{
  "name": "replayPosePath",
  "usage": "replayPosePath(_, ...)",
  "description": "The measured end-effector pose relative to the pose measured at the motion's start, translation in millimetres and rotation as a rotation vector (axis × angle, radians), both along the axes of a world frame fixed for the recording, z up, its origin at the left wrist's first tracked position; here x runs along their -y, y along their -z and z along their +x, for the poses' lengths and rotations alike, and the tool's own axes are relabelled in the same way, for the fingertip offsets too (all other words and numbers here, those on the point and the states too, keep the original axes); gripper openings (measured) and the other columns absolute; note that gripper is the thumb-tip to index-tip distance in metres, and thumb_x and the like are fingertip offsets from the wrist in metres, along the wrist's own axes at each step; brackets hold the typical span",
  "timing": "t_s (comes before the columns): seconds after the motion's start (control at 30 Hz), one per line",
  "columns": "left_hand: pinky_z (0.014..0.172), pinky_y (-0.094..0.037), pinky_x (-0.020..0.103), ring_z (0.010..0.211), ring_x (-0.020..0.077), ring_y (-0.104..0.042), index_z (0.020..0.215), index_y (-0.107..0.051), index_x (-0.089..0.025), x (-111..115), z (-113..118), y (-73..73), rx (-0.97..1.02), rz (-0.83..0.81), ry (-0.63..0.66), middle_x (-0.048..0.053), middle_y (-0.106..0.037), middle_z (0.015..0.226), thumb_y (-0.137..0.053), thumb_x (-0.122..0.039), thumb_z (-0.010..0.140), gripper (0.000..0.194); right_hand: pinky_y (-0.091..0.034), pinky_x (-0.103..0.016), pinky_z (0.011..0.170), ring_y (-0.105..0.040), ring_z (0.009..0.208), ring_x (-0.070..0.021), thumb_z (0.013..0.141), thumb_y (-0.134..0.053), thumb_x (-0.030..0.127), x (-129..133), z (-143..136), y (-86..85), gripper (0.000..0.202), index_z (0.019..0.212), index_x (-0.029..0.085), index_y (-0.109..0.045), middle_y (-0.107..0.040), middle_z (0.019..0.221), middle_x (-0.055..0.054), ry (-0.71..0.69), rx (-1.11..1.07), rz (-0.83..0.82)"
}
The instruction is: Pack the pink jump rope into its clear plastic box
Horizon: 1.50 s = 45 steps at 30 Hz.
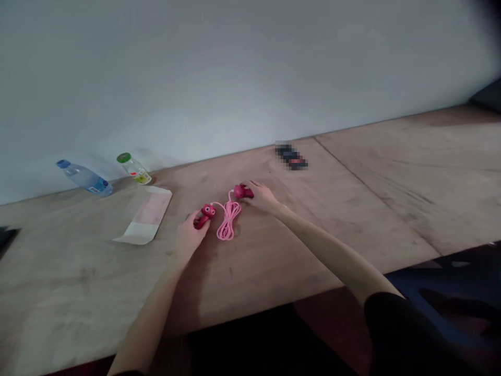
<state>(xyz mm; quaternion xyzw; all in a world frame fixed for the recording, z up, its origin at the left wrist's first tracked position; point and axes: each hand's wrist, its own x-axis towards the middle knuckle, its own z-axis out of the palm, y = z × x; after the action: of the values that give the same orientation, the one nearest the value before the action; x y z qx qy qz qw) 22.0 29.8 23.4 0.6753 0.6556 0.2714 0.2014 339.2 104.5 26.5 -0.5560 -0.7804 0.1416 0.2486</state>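
A bundled pink cord lies on the wooden table, with a dark pink handle at each end. The left handle, which has a face with eyes on it, is in my left hand, the fingers closed round its lower part. My right hand is closed on the right handle, with the fingers over its far side. Between the two hands the cord is coiled in long loops.
At the back left lean or stand a clear bottle with a blue cap and a green-capped bottle. An unfolded piece of card lies before them. A blurred dark object is near the wall, behind my right hand.
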Motion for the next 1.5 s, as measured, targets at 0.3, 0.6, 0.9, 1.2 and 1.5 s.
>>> replayPosePath(0.3, 0.069, -0.047, 0.028, 0.071, 0.0186, -0.069, 0.141, -0.068, -0.023, 25.5, 17.0, 0.0, 0.010, -0.010, -0.021, 0.001, -0.073, 0.083, -0.071, -0.046, 0.098, 0.050, -0.052, -0.029, 0.073, -0.075, 0.082, -0.0231, 0.098, -0.066, 0.060, 51.5, -24.5, 2.2, 0.041, 0.104, 0.022, -0.078, -0.081, 0.093, -0.005, 0.212, -0.348, -0.166)
replayPosePath(0.6, 0.065, -0.044, 0.029, 0.070, 0.0214, -0.070, 0.146, -0.063, -0.021, 26.8, 13.4, 1.6, 0.018, -0.047, -0.016, 0.003, -0.072, 0.082, -0.065, -0.051, 0.102, 0.053, -0.044, -0.031, 0.067, -0.068, 0.071, -0.0235, 0.108, -0.034, 0.069, 76.3, -39.8, -3.0, 0.066, 0.071, 0.022, -0.062, -0.068, 0.069, -0.006, 0.217, -0.304, -0.301)
replayPosePath(0.9, 0.064, -0.043, 0.028, 0.068, 0.0193, -0.068, 0.146, -0.062, -0.021, 27.5, 11.8, 9.8, 0.027, -0.010, 0.016, 0.001, -0.071, 0.081, -0.060, -0.052, 0.105, 0.051, -0.053, -0.030, 0.071, -0.071, 0.075, -0.0230, 0.101, -0.058, 0.057, 66.0, -29.1, 5.2, 0.038, 0.093, 0.022, -0.071, -0.073, 0.079, -0.006, 0.257, -0.313, -0.234)
replayPosePath(1.2, 0.064, -0.046, 0.029, 0.067, 0.0207, -0.069, 0.152, -0.057, -0.019, 28.6, 12.6, 9.5, 0.018, -0.007, 0.025, 0.002, -0.072, 0.079, -0.058, -0.052, 0.106, 0.056, -0.061, -0.034, 0.089, -0.075, 0.092, -0.0196, 0.101, -0.062, 0.038, 69.8, -26.9, -1.4, 0.045, 0.144, 0.027, -0.069, -0.069, 0.132, -0.012, -0.030, -0.283, -0.032)
replayPosePath(1.5, 0.076, -0.056, 0.034, 0.072, 0.0254, -0.076, 0.161, -0.053, -0.023, 33.1, 13.6, 2.5, -0.146, -0.014, 0.031, 0.006, -0.081, 0.089, -0.051, -0.045, 0.110, 0.055, -0.058, -0.037, 0.091, -0.073, 0.096, -0.0233, 0.092, -0.075, 0.039, 73.0, -5.7, 3.8, 0.043, 0.132, 0.027, -0.068, -0.077, 0.117, -0.007, -0.003, -0.375, -0.083)
